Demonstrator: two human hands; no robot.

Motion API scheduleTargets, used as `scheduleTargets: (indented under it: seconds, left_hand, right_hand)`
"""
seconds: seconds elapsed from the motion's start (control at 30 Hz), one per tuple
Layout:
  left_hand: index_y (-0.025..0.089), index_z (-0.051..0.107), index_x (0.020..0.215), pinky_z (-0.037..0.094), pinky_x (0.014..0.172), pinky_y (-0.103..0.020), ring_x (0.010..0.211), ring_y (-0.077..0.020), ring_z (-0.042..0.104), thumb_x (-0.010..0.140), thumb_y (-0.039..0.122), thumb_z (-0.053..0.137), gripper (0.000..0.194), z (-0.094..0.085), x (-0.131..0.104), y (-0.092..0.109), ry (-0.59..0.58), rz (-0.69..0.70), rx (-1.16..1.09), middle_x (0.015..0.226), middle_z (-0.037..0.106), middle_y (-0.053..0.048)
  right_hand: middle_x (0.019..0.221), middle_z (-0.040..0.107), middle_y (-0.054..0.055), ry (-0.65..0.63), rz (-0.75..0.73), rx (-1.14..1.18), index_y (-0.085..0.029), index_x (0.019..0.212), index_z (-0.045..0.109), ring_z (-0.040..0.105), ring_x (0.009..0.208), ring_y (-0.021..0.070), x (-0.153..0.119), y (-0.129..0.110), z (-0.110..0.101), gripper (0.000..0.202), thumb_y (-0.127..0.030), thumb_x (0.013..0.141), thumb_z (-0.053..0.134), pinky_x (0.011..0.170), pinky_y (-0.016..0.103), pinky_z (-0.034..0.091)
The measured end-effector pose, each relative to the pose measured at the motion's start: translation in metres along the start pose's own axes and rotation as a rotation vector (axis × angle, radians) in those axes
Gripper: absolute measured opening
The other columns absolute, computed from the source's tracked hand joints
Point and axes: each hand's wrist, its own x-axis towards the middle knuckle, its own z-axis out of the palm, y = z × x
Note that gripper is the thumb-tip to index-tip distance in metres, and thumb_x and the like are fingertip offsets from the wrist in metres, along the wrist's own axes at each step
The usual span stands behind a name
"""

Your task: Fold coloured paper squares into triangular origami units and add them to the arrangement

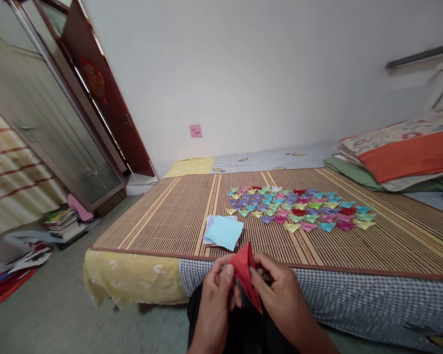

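A red folded paper point(245, 273) is held up in front of the bed's near edge, with a pointed top and a layered right side. My left hand point(218, 290) pinches its left side between thumb and fingers. On its right side, the thumb and fingers of my right hand point(278, 290) grip the paper. Just beyond my hands lies a stack of square paper sheets point(226, 232), a light blue one on top. Several small folded paper pieces point(299, 212) in many colours stand in rows on the striped mat point(162, 216).
Folded bedding point(409, 147) is piled at the bed's right end. A pink note point(195, 131) is stuck to the wall. To the left are a red door point(103, 88), a glazed door point(47, 98) and a pile of books point(61, 223) on the floor.
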Motion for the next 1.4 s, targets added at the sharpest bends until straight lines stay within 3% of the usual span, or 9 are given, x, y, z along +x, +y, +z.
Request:
scheduleTargets:
  seconds: [0.1,0.2,0.3,0.43,0.6,0.97,1.07,1.3,1.4]
  left_hand:
    - [0.018,0.048,0.148,0.048,0.066,-0.024,0.07,-0.0171,0.064,0.088,0.06,0.068,0.076,0.003,-0.006,0.003,0.001,0.049,0.156,0.078,0.072,-0.002]
    - [0.018,0.041,0.153,0.051,0.093,-0.031,0.109,-0.026,0.067,0.086,0.054,0.073,0.082,0.007,-0.01,0.003,-0.026,0.106,0.245,0.119,0.074,-0.012]
    - [0.018,0.05,0.149,0.054,0.083,-0.028,0.095,-0.0221,0.069,0.089,0.044,0.071,0.068,0.008,-0.009,-0.001,0.039,0.106,0.28,0.115,0.075,-0.011]
    - [0.019,0.064,0.137,0.051,0.058,-0.022,0.06,-0.0139,0.061,0.087,0.029,0.071,0.052,0.006,-0.006,0.001,0.094,0.096,0.222,0.096,0.078,-0.006]
    - [0.021,0.083,0.106,0.051,0.094,-0.027,0.105,-0.0251,0.07,0.086,0.024,0.07,0.024,0.001,-0.009,0.011,0.082,0.219,0.208,0.11,0.079,-0.008]
    - [0.02,0.085,0.104,0.046,0.104,-0.034,0.113,-0.0327,0.067,0.076,0.014,0.067,0.034,0.0,-0.019,0.01,0.12,0.325,0.28,0.109,0.08,-0.011]
    - [0.02,0.086,0.099,0.042,0.109,-0.037,0.116,-0.0354,0.064,0.074,0.019,0.073,0.028,0.007,-0.024,0.014,0.109,0.376,0.221,0.104,0.08,-0.013]
    - [0.021,0.07,0.114,0.055,0.073,-0.027,0.08,-0.0214,0.07,0.072,0.032,0.089,0.047,0.006,-0.009,0.007,0.122,0.191,0.034,0.088,0.076,-0.007]
    - [0.016,0.072,0.091,0.05,0.058,-0.023,0.057,-0.0152,0.063,0.07,0.045,0.09,0.041,0.003,-0.002,0.007,0.058,0.104,0.037,0.069,0.072,-0.004]
  right_hand:
    - [0.078,0.066,0.003,0.122,-0.228,-0.18,-0.018,0.09,0.068,0.065,0.07,0.0176,-0.002,0.012,0.003,0.02,-0.014,0.098,0.051,0.065,0.026,0.049]
    - [0.089,0.07,0.006,0.138,-0.396,-0.266,-0.018,0.108,0.068,0.069,0.082,0.0206,-0.003,0.019,0.006,0.022,-0.009,0.099,0.049,0.075,0.029,0.054]
    - [0.093,0.072,0.008,0.107,-0.424,-0.325,-0.019,0.116,0.067,0.071,0.085,0.0228,-0.005,0.02,0.007,0.027,-0.007,0.099,0.049,0.077,0.032,0.056]
    - [0.091,0.071,0.008,0.118,-0.345,-0.275,-0.02,0.112,0.07,0.07,0.085,0.0231,-0.005,0.016,0.005,0.031,-0.005,0.097,0.048,0.077,0.033,0.055]
    - [0.092,0.07,0.006,0.075,-0.119,0.051,-0.023,0.1,0.074,0.069,0.087,0.021,-0.003,0.005,-0.002,0.024,-0.013,0.098,0.052,0.076,0.028,0.054]
    - [0.089,0.074,0.006,0.051,0.223,0.374,-0.021,0.115,0.073,0.069,0.082,0.023,-0.002,0.0,-0.016,0.034,-0.044,0.1,0.054,0.074,0.031,0.053]
    - [0.076,0.07,0.003,-0.028,0.329,0.478,-0.019,0.095,0.074,0.067,0.073,0.0216,0.001,-0.001,-0.014,0.036,-0.054,0.09,0.067,0.066,0.029,0.052]
    - [0.073,0.068,0.002,0.058,0.261,0.408,-0.019,0.08,0.071,0.064,0.069,0.0191,0.001,-0.001,-0.009,0.033,-0.051,0.084,0.076,0.062,0.026,0.052]
    - [0.07,0.066,0.002,0.077,0.253,0.39,-0.019,0.079,0.069,0.063,0.065,0.0184,0.0,-0.002,-0.009,0.033,-0.051,0.085,0.076,0.059,0.026,0.051]
